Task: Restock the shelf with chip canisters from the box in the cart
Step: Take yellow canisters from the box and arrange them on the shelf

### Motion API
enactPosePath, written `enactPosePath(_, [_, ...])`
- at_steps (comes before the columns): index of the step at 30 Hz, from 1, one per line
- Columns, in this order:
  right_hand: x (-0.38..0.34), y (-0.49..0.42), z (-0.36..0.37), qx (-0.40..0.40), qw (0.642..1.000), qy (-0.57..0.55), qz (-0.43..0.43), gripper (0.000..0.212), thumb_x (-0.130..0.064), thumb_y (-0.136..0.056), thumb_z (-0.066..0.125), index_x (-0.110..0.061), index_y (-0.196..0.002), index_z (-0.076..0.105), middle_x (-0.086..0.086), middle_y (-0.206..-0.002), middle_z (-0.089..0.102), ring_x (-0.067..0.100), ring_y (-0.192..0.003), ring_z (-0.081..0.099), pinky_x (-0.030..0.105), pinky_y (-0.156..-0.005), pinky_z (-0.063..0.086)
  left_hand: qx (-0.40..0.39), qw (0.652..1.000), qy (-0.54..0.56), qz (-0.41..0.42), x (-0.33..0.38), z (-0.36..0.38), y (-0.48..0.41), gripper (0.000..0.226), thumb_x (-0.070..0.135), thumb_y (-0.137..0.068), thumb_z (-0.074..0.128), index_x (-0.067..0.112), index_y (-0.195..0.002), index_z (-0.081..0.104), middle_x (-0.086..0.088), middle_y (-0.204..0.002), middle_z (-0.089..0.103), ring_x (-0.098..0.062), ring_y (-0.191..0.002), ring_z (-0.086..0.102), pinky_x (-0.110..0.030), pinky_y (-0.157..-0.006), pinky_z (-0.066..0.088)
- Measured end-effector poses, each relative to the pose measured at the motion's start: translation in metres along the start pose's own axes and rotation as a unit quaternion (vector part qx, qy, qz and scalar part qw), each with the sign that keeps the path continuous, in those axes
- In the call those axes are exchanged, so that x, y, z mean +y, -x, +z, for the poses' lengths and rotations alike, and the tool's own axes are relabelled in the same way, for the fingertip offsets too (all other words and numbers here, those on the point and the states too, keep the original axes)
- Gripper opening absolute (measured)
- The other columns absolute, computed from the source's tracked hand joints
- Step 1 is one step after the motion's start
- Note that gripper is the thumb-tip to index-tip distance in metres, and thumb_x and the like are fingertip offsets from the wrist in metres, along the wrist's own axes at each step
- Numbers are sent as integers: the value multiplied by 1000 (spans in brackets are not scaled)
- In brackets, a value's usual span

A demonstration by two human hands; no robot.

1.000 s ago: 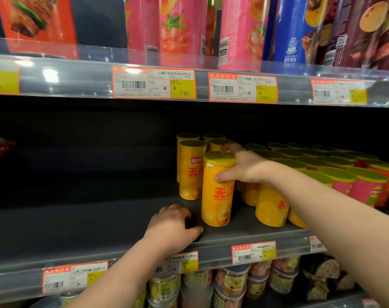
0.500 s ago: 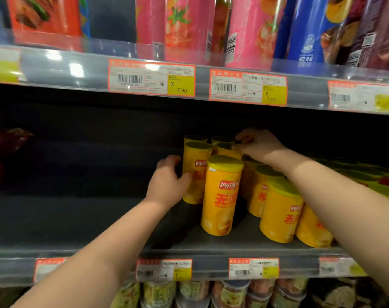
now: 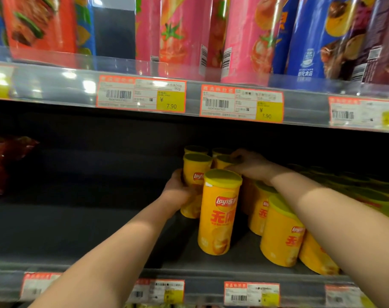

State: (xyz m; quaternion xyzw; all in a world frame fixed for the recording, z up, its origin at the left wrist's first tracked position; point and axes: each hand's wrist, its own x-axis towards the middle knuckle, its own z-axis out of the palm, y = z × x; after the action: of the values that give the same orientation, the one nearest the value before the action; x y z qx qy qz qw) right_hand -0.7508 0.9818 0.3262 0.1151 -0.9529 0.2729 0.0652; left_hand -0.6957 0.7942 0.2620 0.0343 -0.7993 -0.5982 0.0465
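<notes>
- Since a second ago, left hand [image 3: 178, 192] has left the shelf's front lip and gone in to the second can [image 3: 194, 174]. Right hand [image 3: 252, 166] has let go of the front can [image 3: 219, 216] and gone deeper.
- From my feed, the left arm runs up from lower left, forearm bare. Its hand wraps the second can's left side, thumb toward me and fingers curled out of sight behind. I read that as a firm hold.
- My right arm comes in from the lower right edge and crosses over the cans beside it [image 3: 280, 241]. The wrist bends down, and the fingers curl over the lid of a rear can [image 3: 223, 161] with the thumb under the rim, pinching it.
- Both hands are well apart, with the front can between them and touched by neither.
- All the yellow cans stand upright on the dark shelf [image 3: 78, 230]. They sit right of its middle in short rows running front to back, and the front can is nearest the lip.
- Front can: yellow lid and a red "Lay's" logo, with large red Chinese characters below. I can read the first as "无".
- Two orange-bordered tags [image 3: 141, 94] on the rail above show barcodes and "¥ 7.90" on yellow.
- Above them stand pink cans [image 3: 182, 34] with a tomato picture, and a blue can [image 3: 307, 36] printed "膨化食品".
- More tags [image 3: 251, 294] line the lower rail, too blurred for me to read.
</notes>
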Motion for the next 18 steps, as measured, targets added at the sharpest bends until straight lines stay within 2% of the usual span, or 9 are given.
enactPosePath(5, [3, 7, -10, -11, 999, 20, -24, 54, -38, -83, 70, -22, -131, 51, 4, -137, 48, 21, -122, 47, 22, -84, 37, 9, 1000, -30, -1, -3, 2, -1, 81, 29, -78, 75, 22, -144, 29, -7, -136, 50, -27, -124, 50, -47, -102, 44])
enactPosePath(9, [4, 13, -15, -31, 998, 24, -39, 49, -33, -85, 68, -23, -130, 52, 3, -136, 49, 17, -115, 48, 22, -83, 38, -10, 999, -23, 22, -6, -1, 7, 79, 22, -78, 75, 20, -143, 30, -7, -134, 51, -26, -123, 50, -40, -97, 43])
enactPosePath(15, [8, 18, -20, -38, 999, 16, -30, 48, -31, -84, 68, -27, -129, 51, 4, -133, 49, 17, -109, 48, 25, -83, 42, -20, 999, -9, 31, -9, -4, 14, 75, 22, -78, 75, 20, -140, 34, -5, -128, 52, -25, -119, 52, -38, -92, 46])
enactPosePath(18, [9, 18, -20, -44, 998, 5, -32, 49, -32, -83, 69, -28, -128, 52, 3, -132, 50, 15, -107, 48, 23, -76, 42, -24, 999, -2, 37, -9, -3, 15, 72, 22, -78, 75, 20, -138, 36, -3, -125, 53, -23, -115, 53, -36, -89, 46])
